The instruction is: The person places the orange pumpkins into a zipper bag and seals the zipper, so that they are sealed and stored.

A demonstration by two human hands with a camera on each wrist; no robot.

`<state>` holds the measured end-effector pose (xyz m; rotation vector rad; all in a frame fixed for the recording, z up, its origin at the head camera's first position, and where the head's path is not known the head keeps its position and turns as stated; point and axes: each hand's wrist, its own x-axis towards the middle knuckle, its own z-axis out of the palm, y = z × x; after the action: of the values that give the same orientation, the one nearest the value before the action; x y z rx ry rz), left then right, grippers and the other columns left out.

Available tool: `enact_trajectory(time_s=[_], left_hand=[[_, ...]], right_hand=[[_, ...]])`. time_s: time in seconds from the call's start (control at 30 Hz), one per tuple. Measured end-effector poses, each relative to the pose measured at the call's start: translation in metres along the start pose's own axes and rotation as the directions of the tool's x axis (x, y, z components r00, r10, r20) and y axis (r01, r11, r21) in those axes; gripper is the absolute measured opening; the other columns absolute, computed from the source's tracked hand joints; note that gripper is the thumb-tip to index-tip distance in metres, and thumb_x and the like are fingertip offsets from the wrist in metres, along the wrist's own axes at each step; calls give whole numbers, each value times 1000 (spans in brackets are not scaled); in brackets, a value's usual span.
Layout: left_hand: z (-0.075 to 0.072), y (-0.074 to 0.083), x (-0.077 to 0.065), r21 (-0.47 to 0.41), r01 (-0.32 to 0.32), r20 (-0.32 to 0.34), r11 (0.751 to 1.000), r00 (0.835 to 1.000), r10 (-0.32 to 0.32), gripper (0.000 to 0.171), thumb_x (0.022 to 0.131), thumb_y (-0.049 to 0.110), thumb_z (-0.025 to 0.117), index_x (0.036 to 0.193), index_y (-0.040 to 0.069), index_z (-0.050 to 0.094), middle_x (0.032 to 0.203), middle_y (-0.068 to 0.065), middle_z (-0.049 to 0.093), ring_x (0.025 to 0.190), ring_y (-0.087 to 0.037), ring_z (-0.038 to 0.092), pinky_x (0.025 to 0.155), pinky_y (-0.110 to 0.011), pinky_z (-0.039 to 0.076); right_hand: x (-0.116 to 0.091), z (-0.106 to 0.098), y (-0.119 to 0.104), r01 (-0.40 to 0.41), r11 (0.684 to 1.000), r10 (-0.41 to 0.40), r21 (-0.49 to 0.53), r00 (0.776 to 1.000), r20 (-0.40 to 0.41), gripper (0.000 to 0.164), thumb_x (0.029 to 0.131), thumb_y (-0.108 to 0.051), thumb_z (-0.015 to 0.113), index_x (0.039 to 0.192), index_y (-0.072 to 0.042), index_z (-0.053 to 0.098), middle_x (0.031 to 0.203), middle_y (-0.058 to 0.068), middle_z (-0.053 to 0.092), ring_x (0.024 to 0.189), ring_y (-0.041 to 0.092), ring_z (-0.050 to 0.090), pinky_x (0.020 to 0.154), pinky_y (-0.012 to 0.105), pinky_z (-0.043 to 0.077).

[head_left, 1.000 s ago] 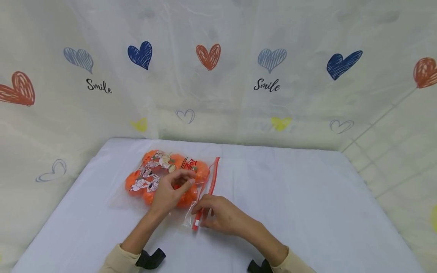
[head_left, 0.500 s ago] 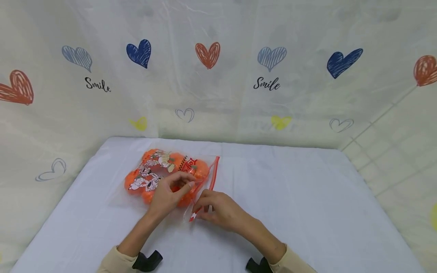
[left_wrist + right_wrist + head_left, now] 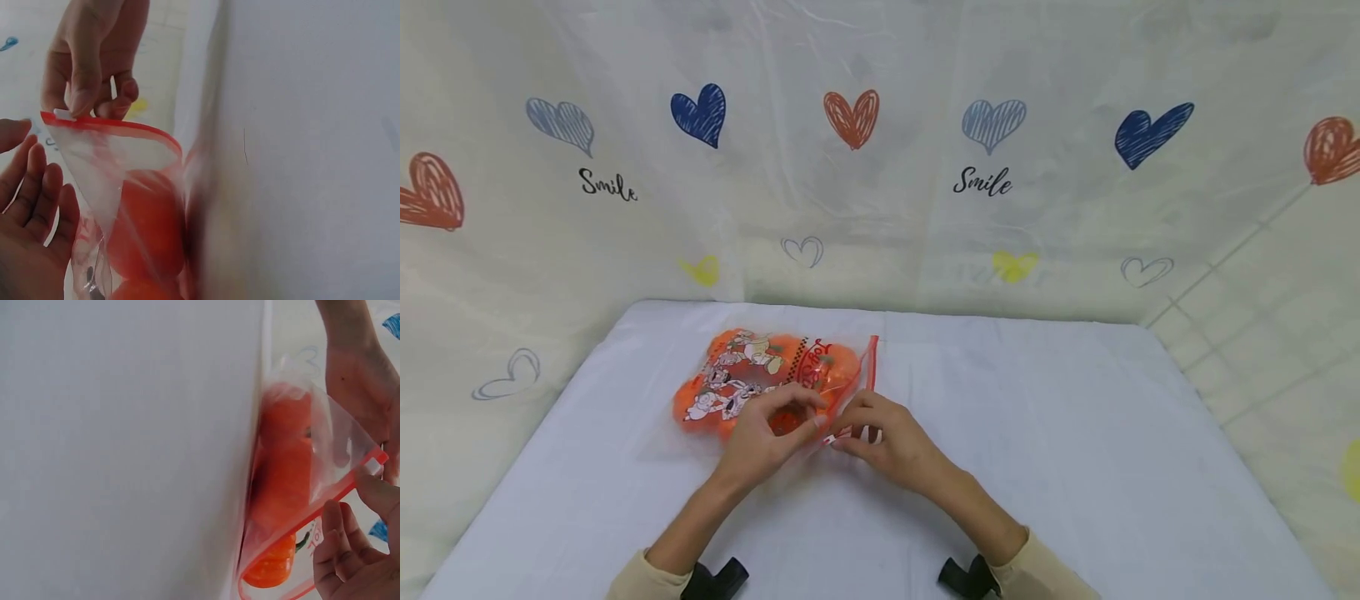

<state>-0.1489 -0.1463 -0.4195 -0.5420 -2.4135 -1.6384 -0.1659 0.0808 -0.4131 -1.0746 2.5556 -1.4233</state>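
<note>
A clear slider zip bag (image 3: pixel 730 379) with printed cartoon figures lies left of centre on the white table. Small orange pumpkins (image 3: pixel 270 565) with green stems fill it. Along its right side runs a red zip edge (image 3: pixel 140 127). My right hand (image 3: pixel 901 442) pinches the white slider (image 3: pixel 64 115) at the near corner of that edge, which is raised in both wrist views. Over the bag's near side, my left hand (image 3: pixel 760 433) has relaxed, curved fingers, its thumb apart from them in the left wrist view. Its fingertips are right by the zip edge.
White cloth covers the table (image 3: pixel 1045 433). Behind it hangs a pale curtain (image 3: pixel 910 233) printed with hearts and "Smile". Black wrist mounts (image 3: pixel 967 577) show below the beige sleeves (image 3: pixel 1037 567).
My right hand has moved the zip's near corner away from me and towards my left hand. The left hand has stayed nearly in place, and the gap between the hands has narrowed.
</note>
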Motion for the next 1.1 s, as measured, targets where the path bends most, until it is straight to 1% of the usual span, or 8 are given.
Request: enact_trajectory(time_s=[0.13, 0.27, 0.43, 0.63, 0.73, 0.87, 0.97, 1.1], left_hand=[[1, 4, 1, -10, -23, 49, 1000, 999, 23, 14, 92, 22, 80, 105, 24, 75, 91, 6, 71, 83, -10, 65, 76, -25, 57], [4, 4, 0, -22, -43, 66, 999, 997, 45, 16, 90, 24, 83, 105, 24, 75, 93, 6, 72, 84, -10, 67, 77, -27, 60], [7, 1, 0, -20, -63, 53, 998, 997, 64, 18, 88, 25, 84, 104, 23, 76, 94, 6, 75, 83, -10, 69, 76, -29, 61], [7, -2, -3, -21, -63, 19, 998, 998, 63, 14, 89, 23, 83, 102, 25, 78, 94, 8, 77, 81, -9, 69, 74, -26, 60], [6, -3, -4, -50, -56, 14, 997, 998, 57, 13, 89, 22, 83, 102, 24, 80, 93, 8, 77, 80, -10, 68, 72, -26, 59], [5, -3, -6, -101, -60, 11, 993, 998, 61, 12, 90, 18, 82, 102, 20, 81, 93, 4, 78, 81, -12, 68, 70, -26, 58], [5, -1, -6, -117, -61, 4, 991, 998, 62, 11, 91, 16, 81, 102, 20, 82, 95, 3, 79, 83, -12, 69, 71, -25, 58], [5, 2, -4, -126, -81, -20, 989, 997, 80, 12, 90, 13, 81, 101, 17, 82, 95, 2, 80, 82, -12, 69, 70, -23, 57]], right_hand=[[2, -5, 3, -23, 999, 25, 28, 998, -66, 14, 89, -14, 82, 101, -20, 79, 98, 6, 68, 82, 4, 60, 71, 24, 54], [2, -7, 6, -39, 999, 42, 36, 994, -98, 14, 89, -16, 82, 102, -20, 79, 98, 6, 68, 83, 5, 60, 71, 22, 53], [2, -7, 4, -59, 997, 64, 47, 992, -111, 14, 90, -16, 82, 103, -21, 79, 100, 6, 68, 86, 6, 62, 73, 24, 54], [1, -4, 2, -68, 996, 73, 49, 991, -112, 12, 91, -18, 81, 101, -23, 78, 101, -2, 66, 89, 13, 64, 74, 27, 56], [1, -3, 1, -50, 998, 54, 38, 992, -118, 13, 90, -18, 82, 102, -23, 77, 104, -5, 65, 94, 18, 65, 76, 27, 56], [1, -1, -1, -11, 1000, 12, 8, 990, -138, 17, 89, -20, 84, 104, -22, 78, 108, -8, 68, 100, 15, 63, 77, 29, 57], [1, -2, -3, 12, 1000, -12, 1, 987, -158, 19, 88, -19, 84, 105, -22, 78, 105, -9, 71, 97, 10, 62, 76, 29, 56], [2, -2, -3, 63, 998, -61, 4, 980, -190, 20, 87, -15, 84, 104, -22, 77, 97, -8, 73, 88, 12, 64, 72, 25, 54]])
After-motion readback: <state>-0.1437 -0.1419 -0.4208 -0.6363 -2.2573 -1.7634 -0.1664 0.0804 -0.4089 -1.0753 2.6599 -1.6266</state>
